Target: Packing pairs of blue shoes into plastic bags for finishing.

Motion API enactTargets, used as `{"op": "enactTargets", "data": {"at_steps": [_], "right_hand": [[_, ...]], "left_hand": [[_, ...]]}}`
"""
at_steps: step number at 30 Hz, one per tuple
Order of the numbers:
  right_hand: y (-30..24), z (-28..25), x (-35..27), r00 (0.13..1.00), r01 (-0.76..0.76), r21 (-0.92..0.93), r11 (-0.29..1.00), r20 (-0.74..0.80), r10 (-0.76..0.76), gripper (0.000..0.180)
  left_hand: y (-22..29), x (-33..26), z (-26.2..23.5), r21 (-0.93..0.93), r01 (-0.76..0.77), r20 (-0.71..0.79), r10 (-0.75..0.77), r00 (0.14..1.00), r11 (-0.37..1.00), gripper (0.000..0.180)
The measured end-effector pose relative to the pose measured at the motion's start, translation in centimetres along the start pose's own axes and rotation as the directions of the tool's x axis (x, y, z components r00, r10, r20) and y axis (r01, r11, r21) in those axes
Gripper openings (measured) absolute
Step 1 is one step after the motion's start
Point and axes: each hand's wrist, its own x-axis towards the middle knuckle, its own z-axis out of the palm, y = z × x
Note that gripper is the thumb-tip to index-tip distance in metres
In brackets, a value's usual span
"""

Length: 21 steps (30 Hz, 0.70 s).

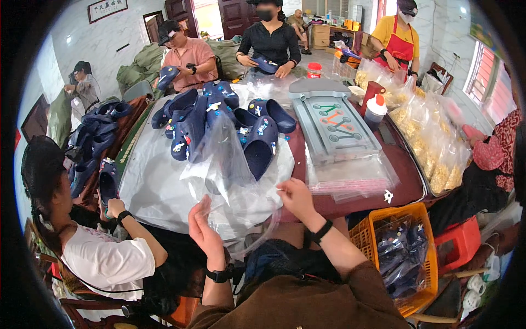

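Note:
A large clear plastic bag (244,197) spreads between my hands over the near side of the table, its loose lower edge curving down toward my lap. My right hand (298,203) pinches the bag's right edge between thumb and fingertips. On the other side my left hand (206,233) is upright with its fingers stretched out, touching the film at the bag's left side. Just beyond the bag lies a heap of dark blue clogs (189,126) with small colourful charms; the film partly covers the nearest ones. One clog (260,148) points its toe toward me.
Flat clear bags (353,178) lie by a grey plastic board (339,120) at right, near a glue bottle (376,112). Filled bags (433,137) crowd a tray. An orange crate (430,268) of bagged clogs stands by my right side. Co-workers handle clogs at left and across.

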Motion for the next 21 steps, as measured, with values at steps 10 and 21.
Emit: {"op": "enactTargets", "data": {"at_steps": [10, 21], "right_hand": [[-3.7, 11.6, 5.4, 0.975, 0.186, -0.649, 0.738, 0.216, -0.056, 0.048], [-4.9, -4.6, 1.9, 0.970, 0.238, -0.326, 0.915, 0.122, -0.209, 0.039]], "left_hand": [[1.5, 0.0, -0.2, 0.275, -0.227, 0.060, 0.219, 0.974, 0.934, 0.033], [1.4, -0.5, 1.3, 0.178, -0.137, 0.183, 0.104, 0.978, 0.975, 0.031]]}}
